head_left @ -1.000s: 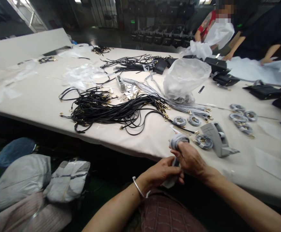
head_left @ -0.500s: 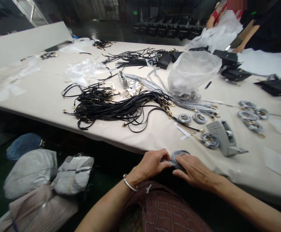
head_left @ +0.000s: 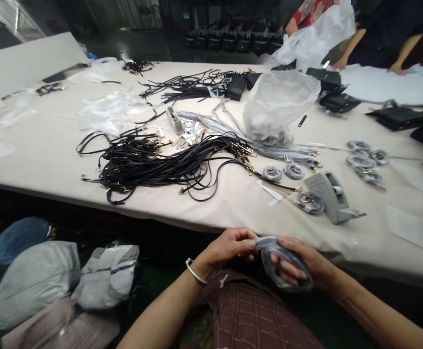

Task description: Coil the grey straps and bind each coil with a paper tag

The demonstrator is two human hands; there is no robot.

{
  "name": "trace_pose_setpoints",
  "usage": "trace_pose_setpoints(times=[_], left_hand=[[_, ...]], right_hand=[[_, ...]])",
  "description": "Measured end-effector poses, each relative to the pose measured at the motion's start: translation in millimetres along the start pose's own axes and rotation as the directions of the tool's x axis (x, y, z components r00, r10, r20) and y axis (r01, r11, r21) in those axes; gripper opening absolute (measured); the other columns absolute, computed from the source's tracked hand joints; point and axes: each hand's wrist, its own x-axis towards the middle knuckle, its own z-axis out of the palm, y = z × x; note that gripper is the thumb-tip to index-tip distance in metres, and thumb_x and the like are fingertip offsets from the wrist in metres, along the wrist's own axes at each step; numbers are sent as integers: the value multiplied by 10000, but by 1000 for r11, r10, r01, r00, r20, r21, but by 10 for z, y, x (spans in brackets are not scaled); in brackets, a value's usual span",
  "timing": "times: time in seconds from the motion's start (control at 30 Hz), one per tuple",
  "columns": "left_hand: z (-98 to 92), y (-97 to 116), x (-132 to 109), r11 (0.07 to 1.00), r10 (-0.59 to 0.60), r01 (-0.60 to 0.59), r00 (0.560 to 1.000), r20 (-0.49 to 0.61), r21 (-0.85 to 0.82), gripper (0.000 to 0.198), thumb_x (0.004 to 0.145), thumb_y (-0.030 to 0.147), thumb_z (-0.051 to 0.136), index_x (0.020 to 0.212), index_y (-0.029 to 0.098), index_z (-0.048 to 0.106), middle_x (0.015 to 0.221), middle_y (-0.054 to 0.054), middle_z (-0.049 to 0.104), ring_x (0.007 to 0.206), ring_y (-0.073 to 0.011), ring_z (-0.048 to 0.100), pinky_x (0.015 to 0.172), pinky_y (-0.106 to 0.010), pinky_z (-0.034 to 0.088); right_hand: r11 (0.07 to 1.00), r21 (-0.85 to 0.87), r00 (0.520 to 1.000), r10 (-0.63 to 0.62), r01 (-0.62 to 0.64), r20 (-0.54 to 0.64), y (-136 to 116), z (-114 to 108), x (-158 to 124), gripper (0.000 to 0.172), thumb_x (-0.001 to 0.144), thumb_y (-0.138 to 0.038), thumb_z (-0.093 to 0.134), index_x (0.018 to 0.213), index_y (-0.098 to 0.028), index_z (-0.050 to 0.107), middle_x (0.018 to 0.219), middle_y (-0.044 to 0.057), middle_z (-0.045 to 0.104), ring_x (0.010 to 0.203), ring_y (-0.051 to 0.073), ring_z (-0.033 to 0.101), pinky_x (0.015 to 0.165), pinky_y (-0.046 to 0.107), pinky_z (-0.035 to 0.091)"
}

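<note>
A grey wrapped strap coil (head_left: 268,261) hangs between my two hands at the table's near edge. My left hand (head_left: 233,246) pinches its upper left end. My right hand (head_left: 302,259) grips the ring from the right, with fingers showing through its opening. On the table beyond lie a grey tape dispenser (head_left: 329,196), a finished-looking grey coil (head_left: 310,202) beside it, and white paper strips (head_left: 270,193). A large tangle of black straps (head_left: 160,162) with gold clasps spreads to the left.
A clear plastic bag (head_left: 278,104) stands mid-table. More grey coils (head_left: 366,162) and black bags (head_left: 400,118) lie at right. Two people work across the table. Wrapped bundles (head_left: 37,281) sit below the table at left.
The coil has been tilted up and now shows as an open ring; my right hand has moved from lying over it to gripping its side. The view has shifted slightly.
</note>
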Motion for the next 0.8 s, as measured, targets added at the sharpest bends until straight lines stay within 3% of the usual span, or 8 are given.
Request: trace_pose_setpoints(times=[0.1,0.2,0.43,0.57,0.7,0.8], left_hand=[[87,-185,30,952,-73,77,997,22,-297,503,631,476,854,918,109,664,668,4,608,564,-97,545,615,-246,443],[146,-297,56,893,-127,164,985,116,-419,571,535,386,926,956,123,643,730,-6,626,581,-127,609,542,-234,451],[93,-330,179,914,-170,245,955,242,-324,535,537,310,938,943,122,644,735,-4,654,590,-110,620,609,-242,514],[49,-465,322,877,-238,368,891,387,-308,636,429,287,980,938,138,630,770,-1,667,617,-92,621,614,-206,495],[73,-595,426,863,-281,438,831,480,-252,663,423,321,979,965,129,649,791,-8,671,639,-98,612,611,-211,477],[133,-606,459,862,-268,424,847,460,-278,619,449,292,967,953,118,653,776,-2,652,601,-77,565,513,-176,378]], right_hand=[[982,189,999,22,-28,30,59,-27,-1,533,887,-598,504,769,-110,685,308,-75,328,292,89,303,356,205,263],[964,262,999,27,-34,30,123,-73,6,587,900,-614,457,725,-104,690,302,-63,344,268,92,287,330,210,233],[932,354,997,83,-75,-8,310,-202,-20,689,871,-719,441,695,-111,713,318,-21,441,282,121,404,333,215,292],[909,407,994,106,-84,-31,470,-234,-39,802,880,-778,332,661,-101,700,323,2,455,278,135,423,326,236,327],[889,449,989,132,-86,-72,594,-254,-39,799,917,-739,303,653,-93,692,352,16,496,288,137,459,330,235,362],[867,493,984,143,-75,-102,598,-242,-33,770,925,-721,320,634,-104,677,335,9,475,295,149,490,336,232,376]])
